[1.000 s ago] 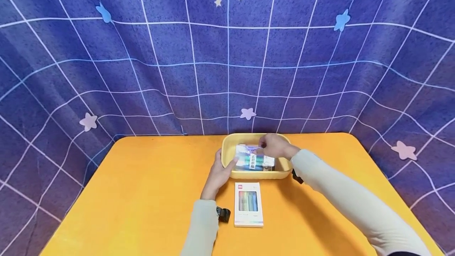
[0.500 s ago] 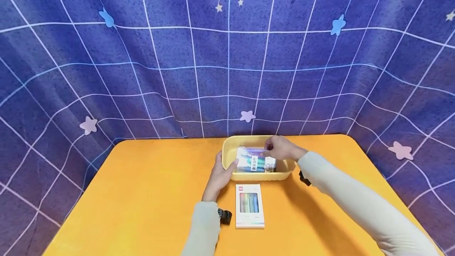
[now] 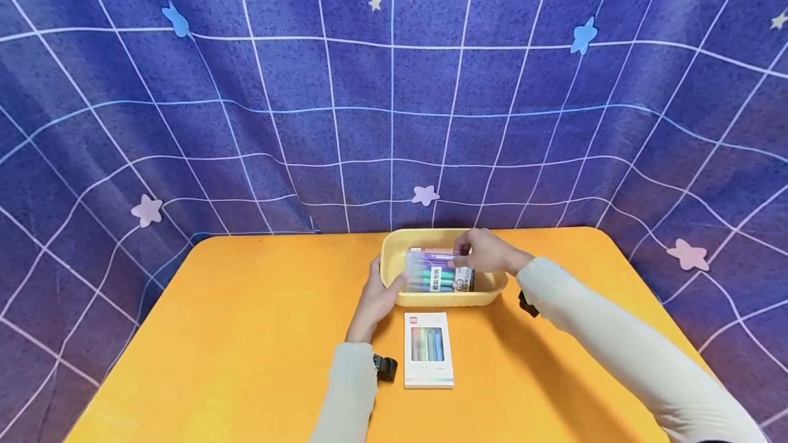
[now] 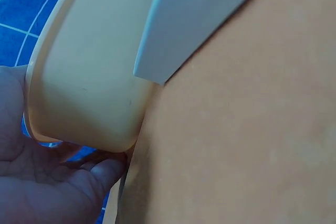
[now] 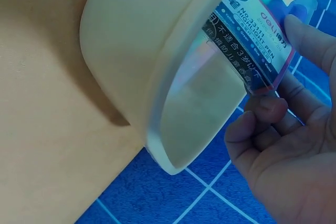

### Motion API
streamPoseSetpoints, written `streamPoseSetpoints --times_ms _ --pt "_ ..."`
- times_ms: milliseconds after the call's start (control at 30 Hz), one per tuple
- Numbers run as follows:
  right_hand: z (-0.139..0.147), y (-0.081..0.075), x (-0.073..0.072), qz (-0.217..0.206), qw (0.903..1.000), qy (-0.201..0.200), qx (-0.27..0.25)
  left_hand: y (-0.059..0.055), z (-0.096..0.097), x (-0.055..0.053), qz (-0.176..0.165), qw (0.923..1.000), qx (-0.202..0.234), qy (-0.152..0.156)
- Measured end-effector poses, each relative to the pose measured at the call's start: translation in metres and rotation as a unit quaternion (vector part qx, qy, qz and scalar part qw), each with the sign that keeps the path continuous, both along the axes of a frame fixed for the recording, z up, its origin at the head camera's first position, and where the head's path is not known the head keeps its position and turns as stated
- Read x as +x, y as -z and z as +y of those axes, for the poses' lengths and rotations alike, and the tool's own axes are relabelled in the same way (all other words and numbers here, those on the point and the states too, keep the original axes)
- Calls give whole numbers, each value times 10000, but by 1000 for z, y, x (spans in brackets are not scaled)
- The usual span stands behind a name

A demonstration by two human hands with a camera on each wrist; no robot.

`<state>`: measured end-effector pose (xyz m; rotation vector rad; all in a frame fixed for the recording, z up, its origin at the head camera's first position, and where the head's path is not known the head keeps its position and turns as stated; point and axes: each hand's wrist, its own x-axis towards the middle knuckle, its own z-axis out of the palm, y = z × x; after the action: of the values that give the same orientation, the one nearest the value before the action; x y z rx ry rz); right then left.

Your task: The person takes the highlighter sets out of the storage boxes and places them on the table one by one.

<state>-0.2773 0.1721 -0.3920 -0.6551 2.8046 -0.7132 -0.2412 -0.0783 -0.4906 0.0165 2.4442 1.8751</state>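
A pale yellow plastic basket stands at the back of the table. My left hand holds its left end, thumb at the rim and fingers along the outside wall, as the left wrist view shows on the basket. Inside the basket is a clear pack of highlighters in several colours. Between thumb and fingers, my right hand pinches its right edge. Lettering on the highlighter pack reads "Highlight Pen" in the right wrist view. How far the pack sits above the basket floor I cannot tell.
In front of the basket lies a flat white box with a window showing coloured pens. Orange covers the table. A blue gridded curtain with stars hangs right behind its far edge.
My right hand has shifted slightly right, still pinching the highlighter pack. Glare on the pack has faded and its pens show more plainly. My left hand stays on the basket.
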Motion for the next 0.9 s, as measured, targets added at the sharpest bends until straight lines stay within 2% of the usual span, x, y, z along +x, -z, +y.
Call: streamPoseSetpoints --times_ms 333,600,900 --pt "0 -3 4 297 9990 -305 -117 -2 -1 1 -9 10000 -59 66" --pt "2 -7 7 349 9988 -328 -126 -2 0 1 76 9999 -82 83" --pt "2 -4 7 382 9987 -300 -149 -1 -1 1 68 9999 -15 118"
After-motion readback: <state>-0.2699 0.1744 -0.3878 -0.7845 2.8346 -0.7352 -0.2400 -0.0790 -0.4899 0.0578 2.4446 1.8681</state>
